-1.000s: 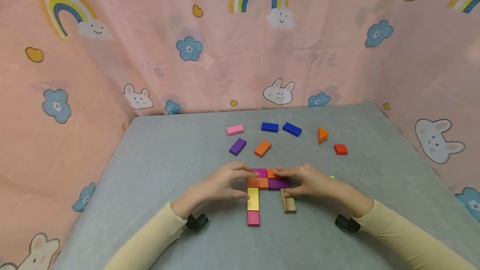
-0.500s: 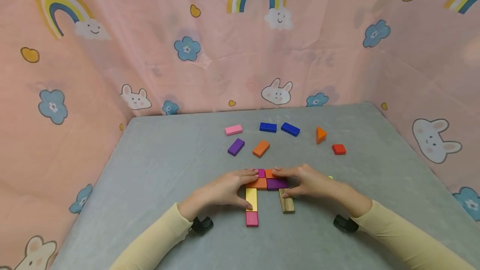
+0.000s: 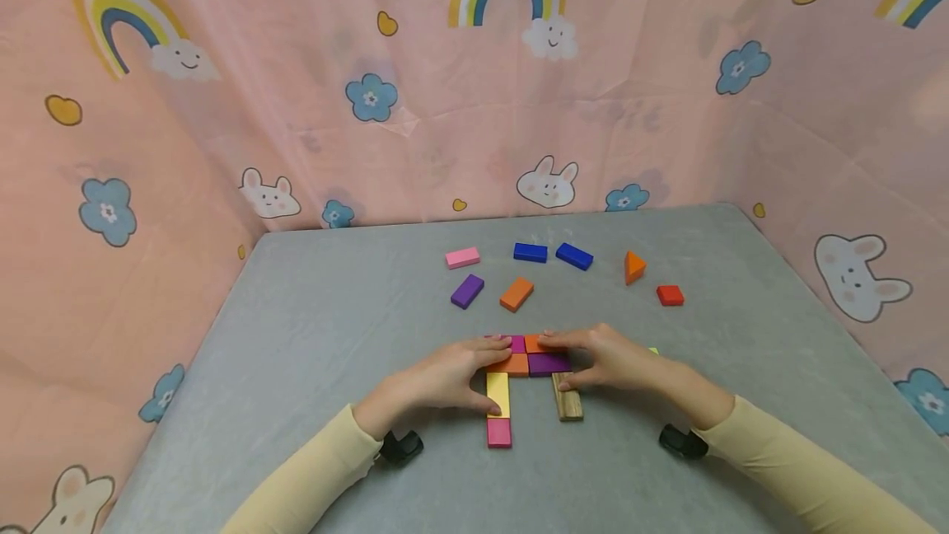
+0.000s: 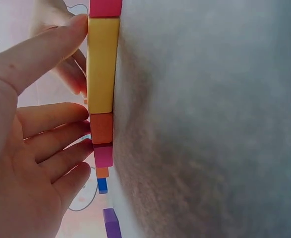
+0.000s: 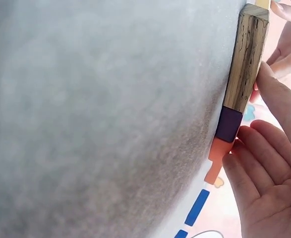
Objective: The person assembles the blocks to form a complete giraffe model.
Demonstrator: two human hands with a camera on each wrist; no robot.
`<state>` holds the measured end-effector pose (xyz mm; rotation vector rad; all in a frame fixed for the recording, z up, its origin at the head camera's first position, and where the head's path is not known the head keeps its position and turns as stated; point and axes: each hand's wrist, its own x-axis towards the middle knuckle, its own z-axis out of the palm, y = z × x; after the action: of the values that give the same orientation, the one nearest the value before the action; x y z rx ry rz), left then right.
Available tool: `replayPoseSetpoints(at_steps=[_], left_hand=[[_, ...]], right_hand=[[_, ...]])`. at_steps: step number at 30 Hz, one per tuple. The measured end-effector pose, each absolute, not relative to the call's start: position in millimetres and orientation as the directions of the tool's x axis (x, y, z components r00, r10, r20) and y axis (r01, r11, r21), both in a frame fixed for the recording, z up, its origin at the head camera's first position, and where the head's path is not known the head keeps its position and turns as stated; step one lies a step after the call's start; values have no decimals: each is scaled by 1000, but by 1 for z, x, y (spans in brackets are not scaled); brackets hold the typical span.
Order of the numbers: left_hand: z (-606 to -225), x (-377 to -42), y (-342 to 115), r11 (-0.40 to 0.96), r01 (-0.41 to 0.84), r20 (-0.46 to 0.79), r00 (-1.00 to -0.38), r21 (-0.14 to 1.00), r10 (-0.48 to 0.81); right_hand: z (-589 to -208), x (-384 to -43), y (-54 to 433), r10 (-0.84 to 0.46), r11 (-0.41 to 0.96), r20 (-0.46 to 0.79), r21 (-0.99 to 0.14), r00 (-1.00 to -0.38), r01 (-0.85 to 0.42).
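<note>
Has a pink block (image 3: 499,433) flush against the yellow block's (image 3: 500,388) near end. Rests left hand (image 3: 454,374) on the yellow block, right hand (image 3: 614,359) on the wooden block (image 3: 569,404) right of it, both uncurled, gripping nothing, apparently to square them up. Leaves blue blocks (image 3: 530,253) well beyond. Unlike a second ago, has left hand's thumb over the yellow block, not beside it.

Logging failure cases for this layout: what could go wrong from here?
1. The left hand lies partly over the yellow block; a sideways slip might knock it away from the reddish-pink block at its near end.
2. The right hand lies partly over the wooden block, which abuts the purple block; uneven pressure might open a gap between them.
</note>
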<state>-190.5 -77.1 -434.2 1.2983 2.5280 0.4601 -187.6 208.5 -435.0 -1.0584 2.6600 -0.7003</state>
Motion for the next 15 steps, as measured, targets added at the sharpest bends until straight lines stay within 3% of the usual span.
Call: replayPoseSetpoints(at_steps=[15], left_hand=[[-435,-190,-78,534,731,-76,-559,424,826]], right_hand=[[-437,-187,209,-689,631,10,-483,-725,-607]])
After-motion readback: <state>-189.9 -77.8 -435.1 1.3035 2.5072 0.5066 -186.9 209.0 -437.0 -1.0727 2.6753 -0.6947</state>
